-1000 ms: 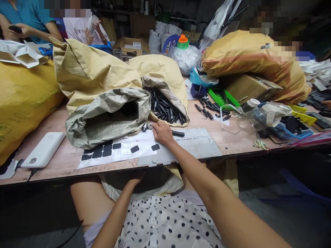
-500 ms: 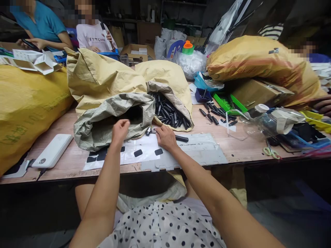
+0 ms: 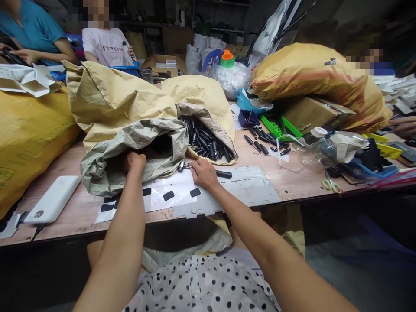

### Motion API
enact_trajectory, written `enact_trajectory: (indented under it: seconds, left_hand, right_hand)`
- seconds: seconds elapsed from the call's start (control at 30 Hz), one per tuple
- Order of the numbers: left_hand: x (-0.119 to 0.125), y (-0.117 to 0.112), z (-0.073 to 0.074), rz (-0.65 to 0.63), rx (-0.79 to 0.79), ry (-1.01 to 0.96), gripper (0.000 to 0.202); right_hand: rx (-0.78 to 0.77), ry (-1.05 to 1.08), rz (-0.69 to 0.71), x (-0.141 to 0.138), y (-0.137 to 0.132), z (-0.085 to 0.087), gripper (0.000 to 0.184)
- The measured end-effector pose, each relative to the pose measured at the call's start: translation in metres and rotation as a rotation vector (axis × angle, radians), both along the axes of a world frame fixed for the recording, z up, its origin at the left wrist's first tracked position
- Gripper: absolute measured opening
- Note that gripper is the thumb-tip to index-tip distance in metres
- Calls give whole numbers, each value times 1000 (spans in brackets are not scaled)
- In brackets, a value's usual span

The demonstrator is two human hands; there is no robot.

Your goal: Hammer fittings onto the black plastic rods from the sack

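My left hand (image 3: 135,161) reaches into the mouth of a tan woven sack (image 3: 120,93) with its grey lining folded out. Its fingers are hidden in the dark opening. On the table, my right hand (image 3: 204,173) is closed around a small hammer (image 3: 224,174) with a metal head and black handle. Just behind it, a second sack (image 3: 204,89) lies open, full of black tube-shaped parts (image 3: 208,141). White backing sheets with black rounded stickers (image 3: 169,195) lie below the first sack. A grey plastic board (image 3: 250,190) is under the hammer.
A white power bank (image 3: 53,199) lies at left beside a big yellow sack (image 3: 29,138). To the right are a green tray (image 3: 281,130), loose black parts, a clear plastic jug (image 3: 344,147) and scissors (image 3: 332,186). Other people sit across the table and at far right.
My left hand has moved forward and left, from in front of the sack's mouth to inside it. My right hand stays on the hammer. The view has shifted slightly.
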State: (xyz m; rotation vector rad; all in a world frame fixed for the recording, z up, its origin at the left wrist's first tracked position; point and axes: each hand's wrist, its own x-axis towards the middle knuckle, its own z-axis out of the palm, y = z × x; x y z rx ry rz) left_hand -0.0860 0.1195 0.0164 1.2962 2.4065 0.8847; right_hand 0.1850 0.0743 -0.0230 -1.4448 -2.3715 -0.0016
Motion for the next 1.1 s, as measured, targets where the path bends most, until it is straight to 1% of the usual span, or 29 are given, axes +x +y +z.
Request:
enact_trajectory:
  seconds: [0.07,0.1,0.17,0.2,0.27,0.33,0.4,0.47,0.6,0.7,0.77,0.83,0.97,1.1]
  left_hand:
    - [7,-27,2,-41,58,32,24]
    - [14,-43,1,-86,106,48,26]
    - [32,-76,-4,-300,204,44,26]
    - [42,-91,-9,-410,227,31,24]
    - [60,-112,-19,-553,218,18,21]
    - [71,-122,-29,-607,176,35,19]
    - [75,-124,-35,-626,147,65,18]
    - [75,-121,-38,-629,138,91,20]
    - [74,-116,-37,-624,102,111,18]
    - [73,-114,-36,-644,92,94,16]
    - [73,-114,-37,-653,100,80,15]
    - [74,-114,-37,-658,105,76,16]
    - [76,-113,-37,-652,101,82,17]
    - [78,-113,-35,-635,89,73,17]
  right_hand:
    - [7,7,-2,-1,0,-1,22]
    - [9,10,-4,-1,1,-2,22]
    - [9,11,-10,-1,2,-2,22]
    - [7,13,-12,-1,2,-3,22]
    - [3,15,-17,-1,2,-3,22]
    - [2,20,-19,-2,3,-4,23]
    - [3,28,-15,-2,3,-4,23]
    - [0,34,-7,-2,3,-4,24]
    - [-37,23,-12,-2,6,-1,26]
    - [-86,20,-19,0,6,6,25]
    - [-101,39,-18,2,1,10,26]
    - [-86,84,-11,5,-9,15,29]
    - [-36,198,29,15,-41,20,34]
    - [-34,262,60,25,-68,23,40]
